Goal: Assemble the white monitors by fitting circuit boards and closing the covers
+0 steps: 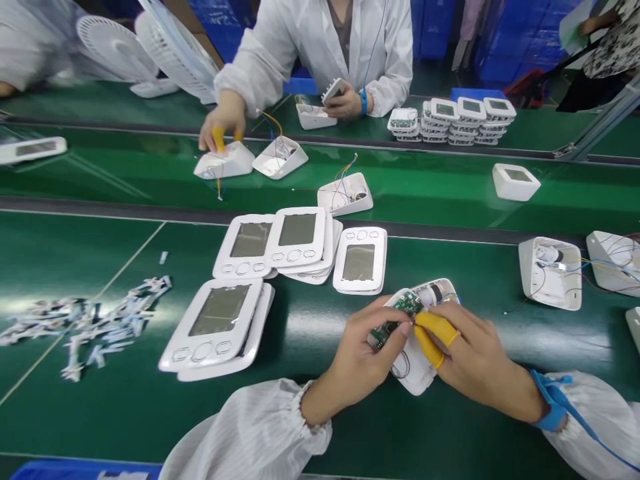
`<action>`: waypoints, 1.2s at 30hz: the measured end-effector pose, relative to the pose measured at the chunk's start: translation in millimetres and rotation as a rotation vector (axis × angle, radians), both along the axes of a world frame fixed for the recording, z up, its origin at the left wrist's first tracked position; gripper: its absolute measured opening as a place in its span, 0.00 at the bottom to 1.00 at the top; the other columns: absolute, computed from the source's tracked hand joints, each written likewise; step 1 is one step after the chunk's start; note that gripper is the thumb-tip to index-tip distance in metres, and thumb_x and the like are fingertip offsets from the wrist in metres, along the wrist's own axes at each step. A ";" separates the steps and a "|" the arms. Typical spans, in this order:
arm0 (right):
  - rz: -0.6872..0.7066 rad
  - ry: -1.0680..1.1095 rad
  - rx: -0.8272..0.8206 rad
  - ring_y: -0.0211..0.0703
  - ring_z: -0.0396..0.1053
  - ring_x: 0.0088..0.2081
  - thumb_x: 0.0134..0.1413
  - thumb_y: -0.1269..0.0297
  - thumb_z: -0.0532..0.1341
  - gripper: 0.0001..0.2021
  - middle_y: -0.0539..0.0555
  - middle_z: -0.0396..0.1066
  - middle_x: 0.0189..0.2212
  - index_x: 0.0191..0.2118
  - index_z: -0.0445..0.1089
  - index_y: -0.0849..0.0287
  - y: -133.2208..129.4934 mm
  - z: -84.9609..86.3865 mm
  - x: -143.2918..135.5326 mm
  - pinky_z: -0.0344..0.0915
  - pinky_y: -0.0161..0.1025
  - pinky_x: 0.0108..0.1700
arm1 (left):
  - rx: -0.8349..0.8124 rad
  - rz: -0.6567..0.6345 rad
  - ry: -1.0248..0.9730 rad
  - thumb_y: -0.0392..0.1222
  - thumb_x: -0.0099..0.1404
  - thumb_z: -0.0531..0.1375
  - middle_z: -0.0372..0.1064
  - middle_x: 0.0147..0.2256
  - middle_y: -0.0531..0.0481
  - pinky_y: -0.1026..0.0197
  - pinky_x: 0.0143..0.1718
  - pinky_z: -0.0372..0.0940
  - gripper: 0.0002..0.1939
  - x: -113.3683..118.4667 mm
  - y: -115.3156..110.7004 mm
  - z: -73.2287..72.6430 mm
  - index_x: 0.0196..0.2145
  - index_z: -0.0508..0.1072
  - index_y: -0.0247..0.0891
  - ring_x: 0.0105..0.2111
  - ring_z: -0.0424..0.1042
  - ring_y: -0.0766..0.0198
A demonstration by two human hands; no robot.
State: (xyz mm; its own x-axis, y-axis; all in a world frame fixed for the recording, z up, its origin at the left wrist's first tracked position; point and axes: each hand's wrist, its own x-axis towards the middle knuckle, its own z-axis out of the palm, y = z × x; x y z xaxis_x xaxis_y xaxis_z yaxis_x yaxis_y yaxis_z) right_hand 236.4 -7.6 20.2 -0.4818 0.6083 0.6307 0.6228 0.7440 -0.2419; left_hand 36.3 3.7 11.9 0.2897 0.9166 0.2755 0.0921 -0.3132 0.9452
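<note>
My left hand (367,343) is closed around a small green circuit board (409,303) above an open white housing (417,373). My right hand (473,350), with yellow covers on two fingers and a blue band at the wrist, pinches at the board's right edge. What its fingertips hold is too small to make out. A cylindrical part (431,293) and thin wires show inside the housing. Left of my hands lie white panels with grey displays, some stacked (297,230), one pair apart (360,260) and another pair (220,320) nearer me.
Scattered white strips (120,320) lie at left. Open white housings with wires stand at right (550,273) and on the green belt (345,193). Across the belt, a person in white touches a housing (227,160), near stacked units (457,120) and a fan (173,50).
</note>
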 end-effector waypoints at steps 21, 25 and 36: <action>-0.063 0.177 -0.040 0.44 0.77 0.39 0.61 0.80 0.64 0.09 0.60 0.75 0.39 0.44 0.72 0.62 -1.8 -5.1 -11.1 0.75 0.38 0.36 | -0.147 0.253 -0.113 0.42 0.76 0.60 0.80 0.47 0.48 0.67 0.38 0.73 0.13 8.3 -21.5 -10.4 0.53 0.81 0.44 0.41 0.79 0.62; -0.060 0.238 -0.119 0.42 0.70 0.36 0.60 0.80 0.65 0.09 0.56 0.69 0.35 0.41 0.71 0.59 -1.1 -5.8 -17.0 0.69 0.38 0.32 | -0.242 0.286 -0.203 0.44 0.76 0.60 0.76 0.57 0.46 0.63 0.49 0.75 0.21 11.2 -27.6 -16.7 0.65 0.71 0.46 0.52 0.78 0.58; -0.064 0.351 -0.178 0.42 0.68 0.37 0.59 0.79 0.66 0.11 0.54 0.66 0.37 0.42 0.70 0.57 -1.8 -6.1 -17.8 0.68 0.41 0.34 | -0.299 0.302 -0.246 0.49 0.75 0.62 0.72 0.62 0.41 0.64 0.41 0.78 0.25 14.5 -33.6 -18.9 0.66 0.69 0.42 0.59 0.75 0.50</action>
State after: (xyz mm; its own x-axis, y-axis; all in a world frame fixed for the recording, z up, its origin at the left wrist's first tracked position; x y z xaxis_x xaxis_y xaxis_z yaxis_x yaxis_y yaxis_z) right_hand 218.6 -9.4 14.1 -0.2131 0.7451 0.6320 0.5228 0.6335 -0.5704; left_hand 50.7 -29.8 -7.1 -0.0418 0.9990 0.0147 -0.1005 -0.0189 0.9948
